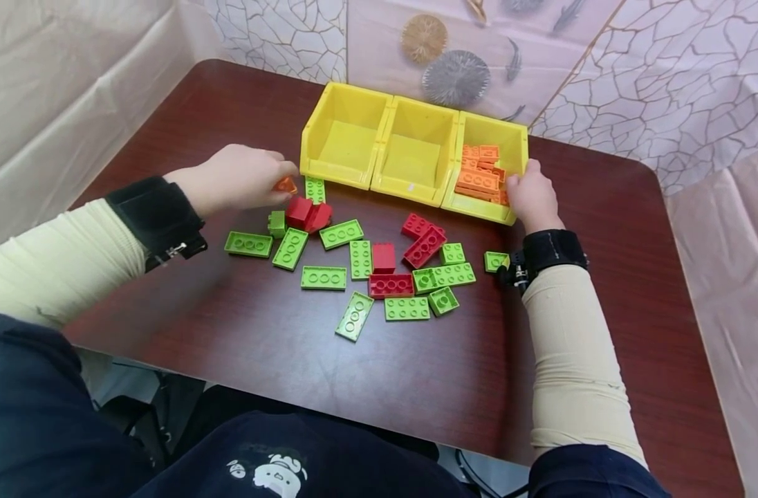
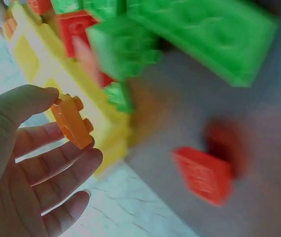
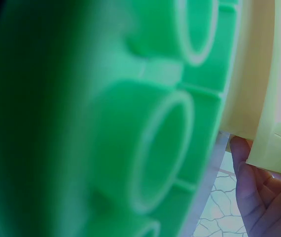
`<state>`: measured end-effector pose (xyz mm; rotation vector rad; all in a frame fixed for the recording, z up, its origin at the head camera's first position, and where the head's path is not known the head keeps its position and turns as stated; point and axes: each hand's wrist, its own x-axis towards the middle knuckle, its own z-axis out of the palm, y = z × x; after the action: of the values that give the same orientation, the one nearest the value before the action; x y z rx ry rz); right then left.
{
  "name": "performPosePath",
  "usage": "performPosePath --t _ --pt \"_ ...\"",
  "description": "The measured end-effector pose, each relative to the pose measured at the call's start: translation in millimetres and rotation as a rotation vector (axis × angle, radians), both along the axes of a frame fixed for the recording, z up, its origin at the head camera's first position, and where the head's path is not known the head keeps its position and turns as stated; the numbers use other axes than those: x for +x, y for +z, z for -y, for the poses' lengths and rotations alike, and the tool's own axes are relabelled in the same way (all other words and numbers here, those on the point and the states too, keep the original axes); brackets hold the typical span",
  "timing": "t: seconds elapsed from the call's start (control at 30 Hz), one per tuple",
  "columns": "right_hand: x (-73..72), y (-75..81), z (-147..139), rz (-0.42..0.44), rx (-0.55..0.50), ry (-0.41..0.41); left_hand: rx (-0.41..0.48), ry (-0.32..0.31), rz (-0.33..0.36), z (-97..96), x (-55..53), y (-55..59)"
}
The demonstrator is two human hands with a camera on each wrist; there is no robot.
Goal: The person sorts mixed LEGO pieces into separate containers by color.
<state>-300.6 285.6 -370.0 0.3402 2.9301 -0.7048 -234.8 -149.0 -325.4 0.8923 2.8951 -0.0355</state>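
Note:
Between thumb and fingertips, my left hand point(image 1: 245, 176) pinches a small orange brick point(image 2: 72, 121), held left of the yellow bins. Just to the right and below that hand lie red bricks point(image 1: 299, 212) and a green brick point(image 1: 315, 190). My right hand point(image 1: 533, 197) grips the right side wall of the yellow bin point(image 1: 511, 138) at the far right of the row. Orange bricks point(image 1: 478, 181) are piled inside this bin. In the right wrist view, fingers point(image 3: 249, 192) curl at the bin's edge, while a green brick point(image 3: 155, 148) close to the camera covers much of the picture.
The left bin point(image 1: 348, 142) and middle bin point(image 1: 416, 149) join the right one in a row at the table's back. Several green bricks point(image 1: 324, 278) and red bricks point(image 1: 391, 285) lie scattered before them. A small green brick point(image 1: 495, 261) sits beside my right wrist.

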Motion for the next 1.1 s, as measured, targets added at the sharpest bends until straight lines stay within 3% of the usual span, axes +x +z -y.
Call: performPosePath --t 0.23,0.6,0.83,1.1 --pt "0.3 -0.3 -7 -0.013 -0.006 0.001 -0.013 -0.147 -0.046 -62.2 -14.6 21.2" --pt "-0.5 -0.3 -13 -0.012 -0.001 -0.015 0.027 -0.340 -0.118 -170.0 -41.3 33.6" --pt "-1.8 -1.0 -12 -0.006 -0.014 -0.023 0.108 -0.335 -0.123 -231.1 -63.3 35.3" --pt "-2.0 -1.6 -10 -0.031 -0.013 -0.010 0.125 -0.286 -0.097 -269.0 -85.3 21.5"
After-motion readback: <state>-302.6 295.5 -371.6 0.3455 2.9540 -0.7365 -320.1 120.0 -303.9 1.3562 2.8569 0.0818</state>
